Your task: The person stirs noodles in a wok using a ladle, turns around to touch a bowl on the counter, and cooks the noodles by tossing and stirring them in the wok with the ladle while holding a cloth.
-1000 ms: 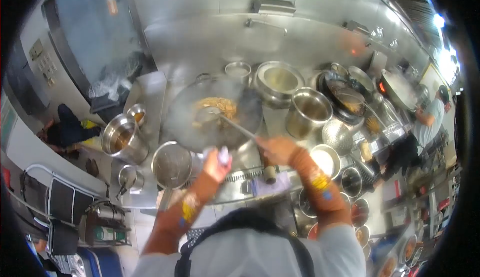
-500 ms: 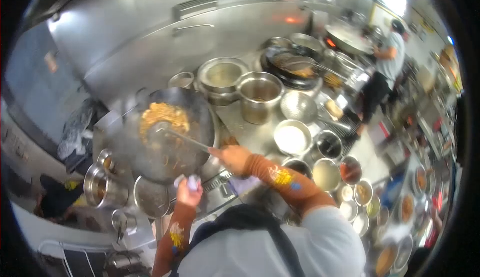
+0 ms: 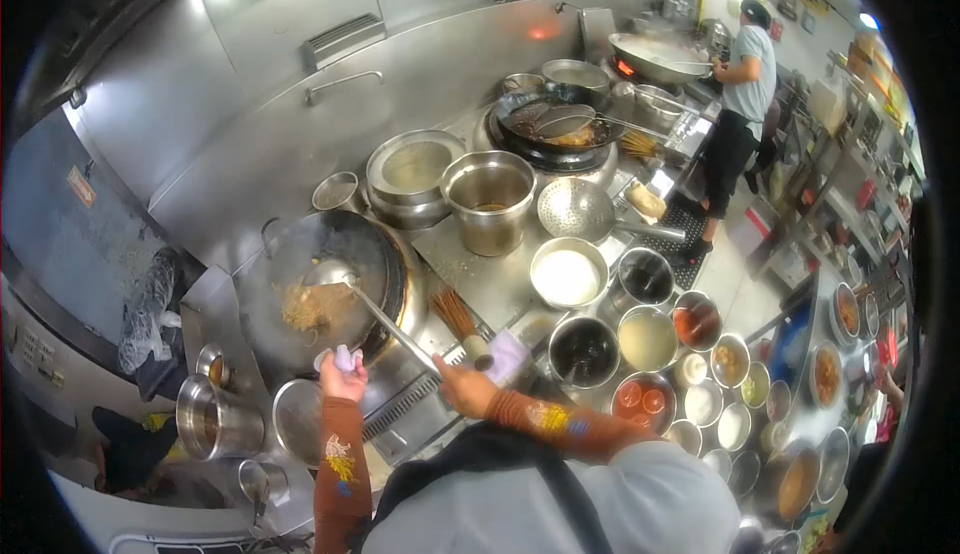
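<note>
At the near rim of a large black wok (image 3: 270,339), my left hand (image 3: 344,382) is closed on a light purple cloth (image 3: 343,358). The cloth is pressed to the rim; whether there is a handle under it I cannot see. My right hand (image 3: 466,390) is wrapped round the handle end of a long metal ladle (image 3: 385,322). Its bowl rests inside the wok, over a brownish heap of food (image 3: 312,308) that looks like noodles. Haze blurs the wok's inside.
Right of the wok are a bamboo brush (image 3: 458,316), a folded purple cloth (image 3: 508,356), a tall steel pot (image 3: 488,199) and a perforated strainer (image 3: 575,208). Several sauce containers, one with white liquid (image 3: 568,276), stand beside me. Another person (image 3: 741,94) works at a far wok.
The food has shifted from the far side of the wok into a smaller heap nearer me. My right hand has drawn back towards me with the ladle. The view has turned slightly.
</note>
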The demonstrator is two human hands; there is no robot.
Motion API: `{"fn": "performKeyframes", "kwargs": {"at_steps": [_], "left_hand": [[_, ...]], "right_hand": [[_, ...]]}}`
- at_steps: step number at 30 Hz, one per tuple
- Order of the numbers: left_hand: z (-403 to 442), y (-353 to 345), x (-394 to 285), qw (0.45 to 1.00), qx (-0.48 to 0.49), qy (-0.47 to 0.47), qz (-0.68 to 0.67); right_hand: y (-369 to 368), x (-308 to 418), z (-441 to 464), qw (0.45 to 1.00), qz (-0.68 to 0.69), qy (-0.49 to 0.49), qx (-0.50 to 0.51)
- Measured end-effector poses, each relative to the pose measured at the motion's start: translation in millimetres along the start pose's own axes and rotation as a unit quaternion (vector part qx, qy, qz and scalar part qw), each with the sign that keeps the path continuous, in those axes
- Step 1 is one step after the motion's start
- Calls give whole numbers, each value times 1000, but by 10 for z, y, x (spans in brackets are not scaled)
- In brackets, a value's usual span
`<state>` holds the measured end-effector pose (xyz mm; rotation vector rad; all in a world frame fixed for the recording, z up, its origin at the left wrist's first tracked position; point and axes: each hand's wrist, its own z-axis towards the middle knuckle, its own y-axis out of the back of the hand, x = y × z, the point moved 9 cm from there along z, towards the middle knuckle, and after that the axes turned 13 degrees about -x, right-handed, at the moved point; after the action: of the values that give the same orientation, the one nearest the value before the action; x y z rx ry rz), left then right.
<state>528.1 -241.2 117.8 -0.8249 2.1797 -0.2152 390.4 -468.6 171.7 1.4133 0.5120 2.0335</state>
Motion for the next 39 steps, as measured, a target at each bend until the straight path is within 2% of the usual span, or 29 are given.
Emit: {"fn": "performKeyframes", "kwargs": {"at_steps": [10, 39], "left_hand": [[21, -14, 18, 1000, 8, 10, 15], [-42, -16, 16, 1000, -11, -5, 2]], "right_hand": [[-37, -142, 35, 995, 0, -67, 78], [64, -51, 61, 996, 33, -52, 69]]}}
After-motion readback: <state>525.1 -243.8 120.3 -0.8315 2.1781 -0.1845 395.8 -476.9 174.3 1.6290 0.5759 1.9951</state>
